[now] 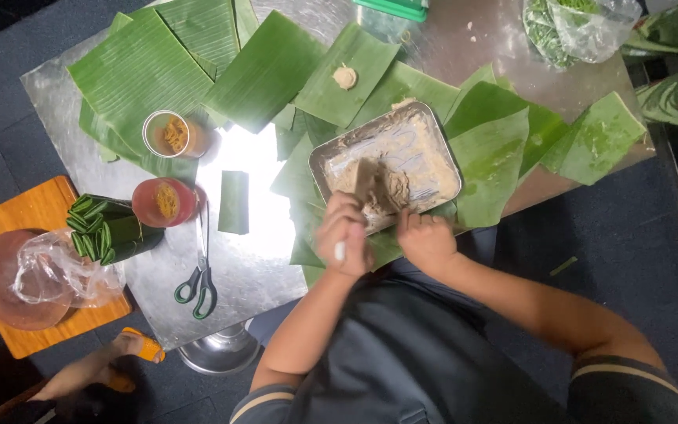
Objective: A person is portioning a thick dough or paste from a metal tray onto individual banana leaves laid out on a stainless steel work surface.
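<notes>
Closest in, the left hand (344,235) is clenched on a white-handled spatula (365,188), scraping soft, sticky beige paste (425,161) just ahead of it. Beside it, the right hand (427,239) has its fingers curled against the near rim of the stiff metal tray (319,157), probably the best place to grip it.

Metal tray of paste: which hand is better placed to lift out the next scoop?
Left, probably. The left hand already grips the flat scraper, its blade in the paste. The right hand carries no tool and rests at the near rim of the metal tray.
</notes>
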